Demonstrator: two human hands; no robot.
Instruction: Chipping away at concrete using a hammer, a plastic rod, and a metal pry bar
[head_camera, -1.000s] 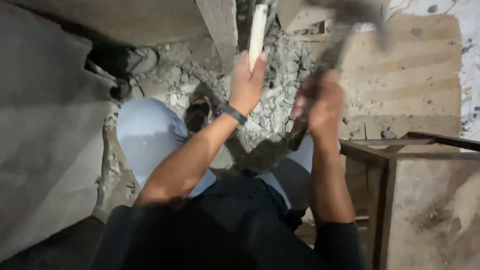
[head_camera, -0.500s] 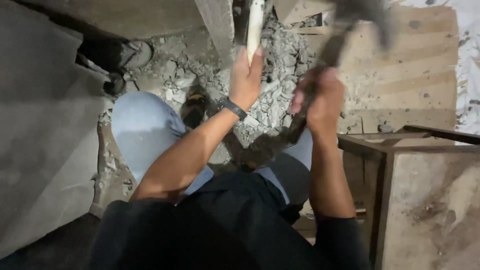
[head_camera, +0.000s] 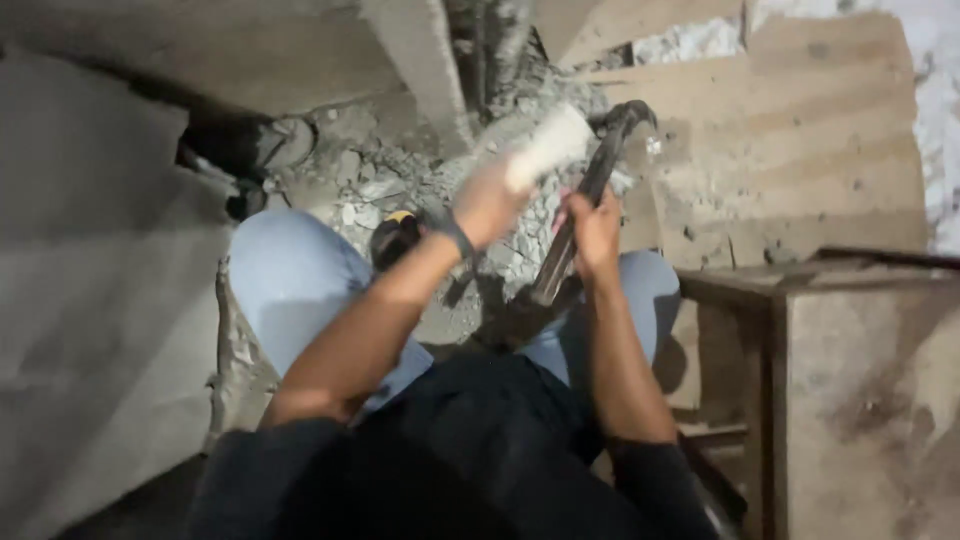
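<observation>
The left hand (head_camera: 485, 205) is closed around a pale cylindrical tool (head_camera: 545, 150), its tip angled toward the broken rubble (head_camera: 400, 180). Just right of that tool, the right hand (head_camera: 595, 225) grips a hammer (head_camera: 590, 190), head raised beside the tool's upper end. No containers show.

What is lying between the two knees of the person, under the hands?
In the head view, broken concrete rubble lies between the knees, below the left hand and right hand.

One camera only — on my head, looking steeply down and close. My knees sit at six o'clock, rubble (head_camera: 400, 180) at twelve.
</observation>
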